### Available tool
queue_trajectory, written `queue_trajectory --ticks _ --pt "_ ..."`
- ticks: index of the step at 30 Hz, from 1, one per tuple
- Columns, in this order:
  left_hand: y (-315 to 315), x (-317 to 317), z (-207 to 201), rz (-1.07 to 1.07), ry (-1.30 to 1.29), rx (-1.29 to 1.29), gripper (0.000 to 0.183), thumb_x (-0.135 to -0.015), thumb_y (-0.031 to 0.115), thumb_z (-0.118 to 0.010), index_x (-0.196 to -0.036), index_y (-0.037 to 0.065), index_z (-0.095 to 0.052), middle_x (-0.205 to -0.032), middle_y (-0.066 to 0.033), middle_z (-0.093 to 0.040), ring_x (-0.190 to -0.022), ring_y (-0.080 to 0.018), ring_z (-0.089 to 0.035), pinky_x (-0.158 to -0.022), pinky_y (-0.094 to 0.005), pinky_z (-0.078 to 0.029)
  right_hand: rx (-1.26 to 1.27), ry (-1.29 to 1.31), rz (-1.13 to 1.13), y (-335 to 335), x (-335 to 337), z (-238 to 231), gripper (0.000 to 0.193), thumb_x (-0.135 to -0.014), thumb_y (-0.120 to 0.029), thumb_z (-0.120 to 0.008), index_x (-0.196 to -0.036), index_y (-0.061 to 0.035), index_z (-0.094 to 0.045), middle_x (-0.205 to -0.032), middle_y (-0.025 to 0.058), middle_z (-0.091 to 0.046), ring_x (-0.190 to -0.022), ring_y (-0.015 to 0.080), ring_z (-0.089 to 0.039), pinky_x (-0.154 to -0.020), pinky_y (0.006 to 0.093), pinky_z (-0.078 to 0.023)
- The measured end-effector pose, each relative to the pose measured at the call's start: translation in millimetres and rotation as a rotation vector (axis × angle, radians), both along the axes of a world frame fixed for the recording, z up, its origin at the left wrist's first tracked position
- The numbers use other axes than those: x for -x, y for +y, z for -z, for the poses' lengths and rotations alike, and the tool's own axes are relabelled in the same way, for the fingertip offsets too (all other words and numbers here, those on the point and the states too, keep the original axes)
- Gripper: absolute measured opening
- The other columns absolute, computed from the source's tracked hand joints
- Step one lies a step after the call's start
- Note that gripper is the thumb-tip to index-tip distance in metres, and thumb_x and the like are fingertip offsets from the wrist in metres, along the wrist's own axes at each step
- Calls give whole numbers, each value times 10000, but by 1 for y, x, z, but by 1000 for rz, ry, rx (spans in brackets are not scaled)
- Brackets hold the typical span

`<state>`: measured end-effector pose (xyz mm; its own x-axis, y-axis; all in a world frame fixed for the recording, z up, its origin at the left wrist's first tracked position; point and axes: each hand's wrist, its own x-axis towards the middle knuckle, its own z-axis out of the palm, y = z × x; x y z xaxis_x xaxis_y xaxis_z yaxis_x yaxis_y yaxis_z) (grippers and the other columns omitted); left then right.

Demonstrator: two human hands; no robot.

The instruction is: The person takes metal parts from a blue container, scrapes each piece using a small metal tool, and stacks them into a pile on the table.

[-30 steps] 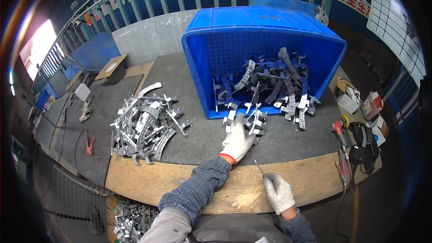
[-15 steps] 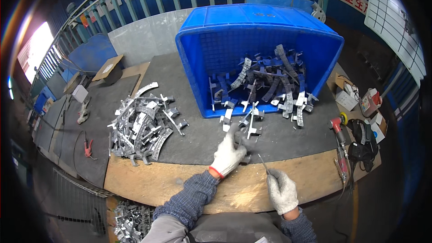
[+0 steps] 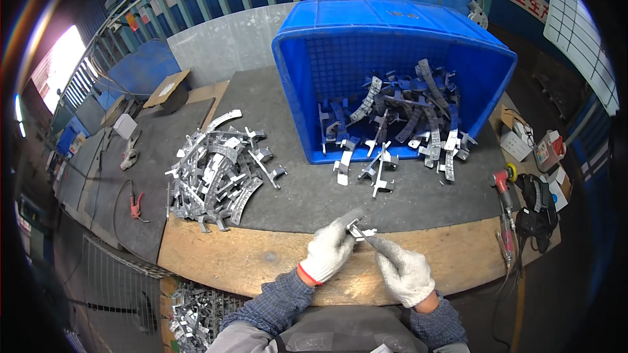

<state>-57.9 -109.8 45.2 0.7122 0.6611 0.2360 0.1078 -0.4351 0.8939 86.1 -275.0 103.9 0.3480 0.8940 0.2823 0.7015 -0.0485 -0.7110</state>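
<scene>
My left hand (image 3: 327, 250), in a white knitted glove with a red cuff edge, grips a small silvery metal bracket (image 3: 367, 233) over the wooden front strip of the bench. My right hand (image 3: 407, 277), gloved as well, is closed around a thin, rod-like metal tool (image 3: 360, 232). Its tip meets the bracket beside my left fingers; most of the bracket is hidden by the hands. Beyond them, several loose metal brackets (image 3: 384, 168) lie on the dark mat in front of a blue plastic bin (image 3: 399, 12) tipped on its side, with more brackets (image 3: 418, 111) inside.
A heap of metal brackets (image 3: 219, 173) sits on the mat at left. A red-handled air gun (image 3: 135, 205) lies farther left. At right are a red power tool (image 3: 502, 186) with a yellow disc, and a black bag (image 3: 538, 212). Below the bench edge, a wire basket (image 3: 226, 301) holds more parts.
My left hand has drawn back from the brackets near the bin, bringing one bracket toward me. The right hand's tool has come up against it. The whole view has shifted slightly.
</scene>
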Motion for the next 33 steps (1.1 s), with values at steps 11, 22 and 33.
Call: queue_trajectory --ticks 11,22,33 --pt "-15 13 3 -1 28 174 421 -1035 -63 -641 -1449 15 -651 -1391 -172 -733 -1297 -241 -710 -1100 -371 -576 -14 320 -78 -4 8 13 340 -1067 -152 -699 -1378 -17 -733 -1199 190 -825 -1045 316 -831 -875 390 -647" --pt "-28 12 6 -60 21 -181 635 -874 -112 -665 -1477 84 -632 -1322 -215 -736 -1172 -408 -748 -973 -445 -616 44 -389 -92 6 14 -10 411 -1074 -166 -695 -1454 -11 -688 -777 86 -763 -586 176 -697 -548 374 -534" --pt "-33 11 11 -88 -29 -89 586 -907 -168 -575 -1468 -3 -625 -1263 -213 -754 -1146 -280 -770 -988 -390 -616 234 -228 -113 -9 18 -9 429 -1097 -233 -667 -1480 -41 -671 -1076 139 -842 -827 216 -806 -734 371 -628"
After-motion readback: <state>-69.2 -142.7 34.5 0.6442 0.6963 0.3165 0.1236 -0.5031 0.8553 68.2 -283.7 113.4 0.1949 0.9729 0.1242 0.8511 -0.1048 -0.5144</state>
